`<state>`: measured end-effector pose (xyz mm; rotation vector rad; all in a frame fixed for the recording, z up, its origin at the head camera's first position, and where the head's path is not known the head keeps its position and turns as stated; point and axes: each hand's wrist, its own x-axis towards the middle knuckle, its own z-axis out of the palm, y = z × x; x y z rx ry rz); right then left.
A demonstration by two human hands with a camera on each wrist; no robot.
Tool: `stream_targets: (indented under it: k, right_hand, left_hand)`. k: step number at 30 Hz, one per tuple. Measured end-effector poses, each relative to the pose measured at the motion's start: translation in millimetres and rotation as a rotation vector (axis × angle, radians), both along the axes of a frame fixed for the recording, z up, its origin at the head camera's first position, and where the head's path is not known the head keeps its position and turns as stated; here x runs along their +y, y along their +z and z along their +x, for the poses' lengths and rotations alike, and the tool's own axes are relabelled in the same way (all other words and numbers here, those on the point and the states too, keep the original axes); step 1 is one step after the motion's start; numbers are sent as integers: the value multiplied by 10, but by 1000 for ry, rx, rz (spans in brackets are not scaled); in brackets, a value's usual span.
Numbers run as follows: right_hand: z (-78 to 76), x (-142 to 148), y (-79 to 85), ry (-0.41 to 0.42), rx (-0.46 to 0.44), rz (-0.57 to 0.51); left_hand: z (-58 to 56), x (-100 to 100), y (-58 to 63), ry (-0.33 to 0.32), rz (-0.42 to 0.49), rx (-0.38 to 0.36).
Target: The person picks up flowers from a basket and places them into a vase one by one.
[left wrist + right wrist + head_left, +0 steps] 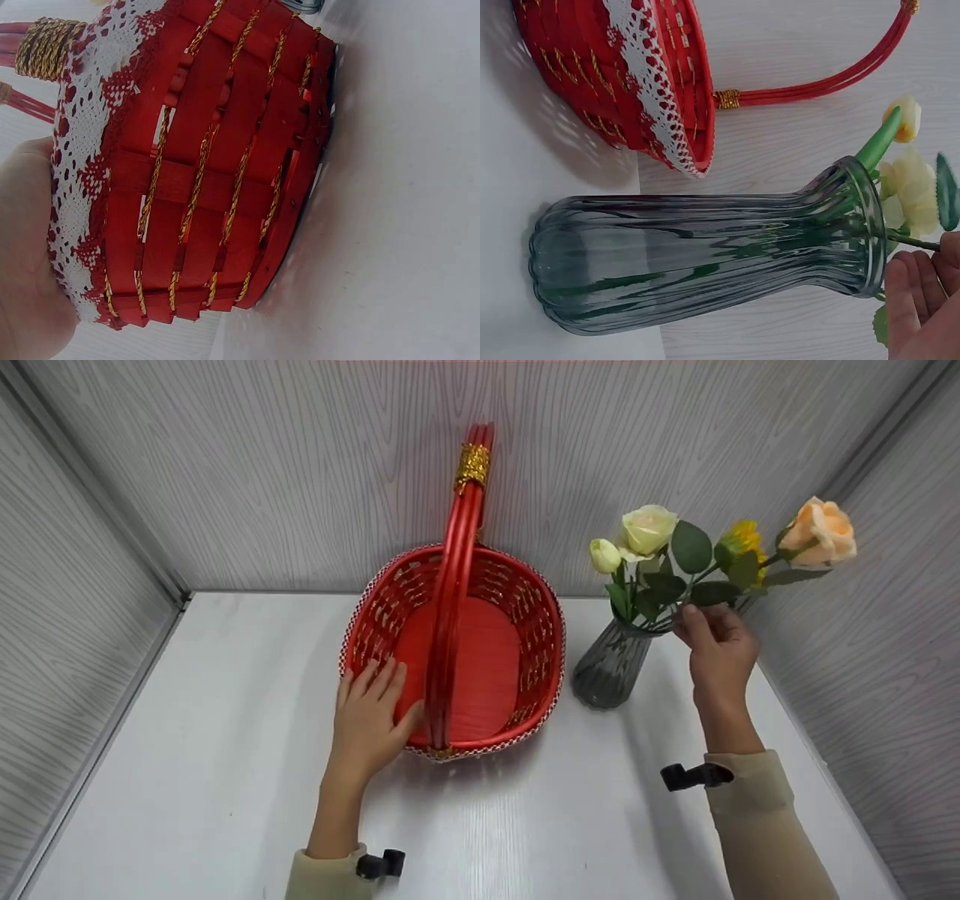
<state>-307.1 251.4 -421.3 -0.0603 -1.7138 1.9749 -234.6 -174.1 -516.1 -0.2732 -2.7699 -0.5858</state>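
A red woven basket [480,675] with a tall arched handle [452,562] and white lace trim [90,142] stands upright in the middle. My left hand [367,720] rests over its near left rim, fingers extended down inside and thumb beside the handle. To the right is a grey ribbed glass vase [609,667] holding a pale rose [648,531], a cream tulip [604,556], a yellow flower [742,540] and a peach rose [821,532]. At the vase's mouth my right hand [721,649] pinches a flower stem [915,241]; which bloom it carries I cannot tell.
The basket and vase stand on a white table [225,750]. Behind them rises a grey wood-grain panel [285,472], and similar panels [900,622] border both sides. A gap of tabletop separates the basket from the vase.
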Motion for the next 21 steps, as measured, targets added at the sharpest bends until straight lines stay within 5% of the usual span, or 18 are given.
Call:
stream_targets:
  k: [13,21]
  right_hand:
    - [-50,23,79,14,-228,165]
    - [-12,16,12,8,-246,92]
  left_hand:
    - [8,-3,-10,1,-6,-19]
    - [4,-3,18,2,-8,-32]
